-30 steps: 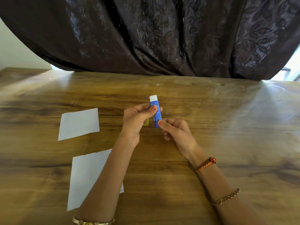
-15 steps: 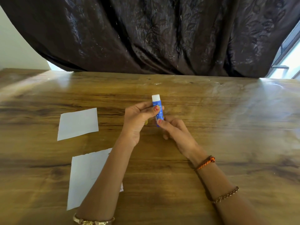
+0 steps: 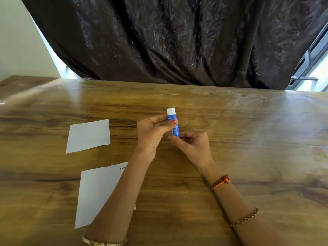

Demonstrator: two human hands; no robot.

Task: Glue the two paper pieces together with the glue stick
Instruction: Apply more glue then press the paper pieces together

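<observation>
Glue stick point(image 3: 173, 122) stood nearly upright above the middle of the bench point(image 3: 248, 139), uncapped, its white tip uppermost, gripped by both hands. The left hand point(image 3: 152, 134) pinched the blue barrel between thumb and fingers; the right hand point(image 3: 192, 145) curled round the base, seemingly placed to twist it. The step probably called for raising only a short length of glue, the barrel held steady, since too much could smear or snap. Both forearms reached forward from the near edge, wrists close together. The small paper piece point(image 3: 88, 135) and the large paper piece point(image 3: 99, 192) lay untouched to the left.
</observation>
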